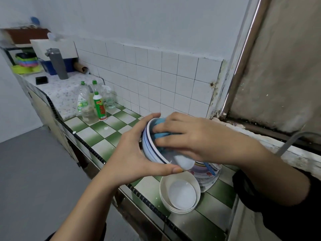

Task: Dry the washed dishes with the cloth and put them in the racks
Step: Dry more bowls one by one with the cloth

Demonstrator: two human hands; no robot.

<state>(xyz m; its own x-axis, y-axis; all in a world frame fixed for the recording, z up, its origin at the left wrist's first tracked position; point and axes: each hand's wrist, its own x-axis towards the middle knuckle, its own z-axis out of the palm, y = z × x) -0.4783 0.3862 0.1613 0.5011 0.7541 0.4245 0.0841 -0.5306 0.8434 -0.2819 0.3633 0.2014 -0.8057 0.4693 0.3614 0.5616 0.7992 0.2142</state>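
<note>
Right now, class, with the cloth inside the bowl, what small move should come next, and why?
Probably sweep the blue cloth round the inside of the bowl. The left hand grips the tilted bowl by its outside, the right hand presses the cloth into it, so drying seems unfinished.

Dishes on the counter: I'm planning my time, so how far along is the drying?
Nothing visibly racked; no rack in view. In hand: left hand holds a blue-rimmed bowl, right hand holds a blue cloth inside. Left: stacked cream bowls and plate stack beside them.

Nested bowls before plate stack
</note>
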